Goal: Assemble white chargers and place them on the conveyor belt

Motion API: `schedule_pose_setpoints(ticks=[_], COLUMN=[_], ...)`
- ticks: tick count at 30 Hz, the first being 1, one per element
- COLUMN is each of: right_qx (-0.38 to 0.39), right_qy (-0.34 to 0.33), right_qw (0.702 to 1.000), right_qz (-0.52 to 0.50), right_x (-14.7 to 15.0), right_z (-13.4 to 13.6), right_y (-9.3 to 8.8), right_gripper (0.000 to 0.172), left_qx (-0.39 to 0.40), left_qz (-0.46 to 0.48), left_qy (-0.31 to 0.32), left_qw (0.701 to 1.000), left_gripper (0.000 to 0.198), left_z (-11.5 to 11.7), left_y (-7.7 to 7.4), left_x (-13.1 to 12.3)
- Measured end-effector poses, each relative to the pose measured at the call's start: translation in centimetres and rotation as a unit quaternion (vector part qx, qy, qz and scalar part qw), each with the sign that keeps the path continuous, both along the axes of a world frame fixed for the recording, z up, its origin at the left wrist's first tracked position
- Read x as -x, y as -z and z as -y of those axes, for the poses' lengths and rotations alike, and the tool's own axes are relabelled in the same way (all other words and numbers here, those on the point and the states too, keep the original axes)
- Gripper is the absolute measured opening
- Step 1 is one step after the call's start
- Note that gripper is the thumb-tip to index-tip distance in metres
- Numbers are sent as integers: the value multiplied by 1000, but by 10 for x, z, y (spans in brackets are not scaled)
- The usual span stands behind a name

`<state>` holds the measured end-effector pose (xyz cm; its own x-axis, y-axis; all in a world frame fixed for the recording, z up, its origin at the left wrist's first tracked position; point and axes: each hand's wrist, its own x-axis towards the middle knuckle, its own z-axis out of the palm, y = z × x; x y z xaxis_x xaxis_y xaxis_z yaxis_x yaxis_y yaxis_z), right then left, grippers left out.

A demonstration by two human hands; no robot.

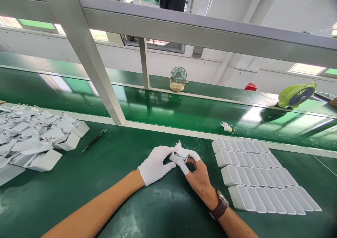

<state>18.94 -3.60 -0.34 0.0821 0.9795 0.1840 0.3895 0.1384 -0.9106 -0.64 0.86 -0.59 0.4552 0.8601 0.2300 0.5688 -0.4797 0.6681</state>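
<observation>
Both my hands meet around a small white plug housing [181,153] at the middle of the green table. My left hand [156,165], in a white glove, pinches its left side between thumb and fingers. My right hand [197,173] has white covers on the thumb and a finger and grips the housing's right side. Metal pins point up from the top of the piece, and a slot with something dark shows in its side. Rows of white housings [247,176] stand to the right. A pile of white plug parts [34,136] lies at the far left.
Black tweezers [94,141] lie beside the pile. Beyond the table edge, a plug with exposed components [227,127] rests on the green belt [163,108]. A grey post [89,62], a small fan [178,79] and a green fan [296,94] stand farther back.
</observation>
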Motion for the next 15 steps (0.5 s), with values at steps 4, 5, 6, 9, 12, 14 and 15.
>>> schedule_pose_setpoints(ticks=[4, 5, 6, 9, 12, 14, 15], right_qx=[-18, -20, -21, -34, -72, -126, -166], right_qy=[-24, -29, -34, -34, -9, 16, 24], right_qw=[998, 998, 997, 994, 990, 982, 975], right_qz=[47, 56, 66, 97, 122, 139, 149], right_x=[0, 0, -1, -4, -8, -9, -10], right_z=[0, 0, 0, -1, -1, 0, 0], right_y=[-3, -2, -1, 6, 15, 17, 17], right_gripper=[35, 35, 35, 39, 50, 56, 57], left_qx=[3, 0, -5, -27, -42, -60, -71], left_qz=[-15, -16, -16, -22, -41, -68, -81], left_qy=[8, 5, -1, 3, 47, 20, -13], left_qw=[1000, 1000, 1000, 999, 997, 996, 994], left_gripper=[35, 34, 33, 36, 39, 41, 41], left_z=[-2, -2, -2, -3, -9, -15, -19], left_y=[-4, -4, -5, -9, -18, -26, -30], left_x=[-1, -1, -1, -1, 4, 12, 19])
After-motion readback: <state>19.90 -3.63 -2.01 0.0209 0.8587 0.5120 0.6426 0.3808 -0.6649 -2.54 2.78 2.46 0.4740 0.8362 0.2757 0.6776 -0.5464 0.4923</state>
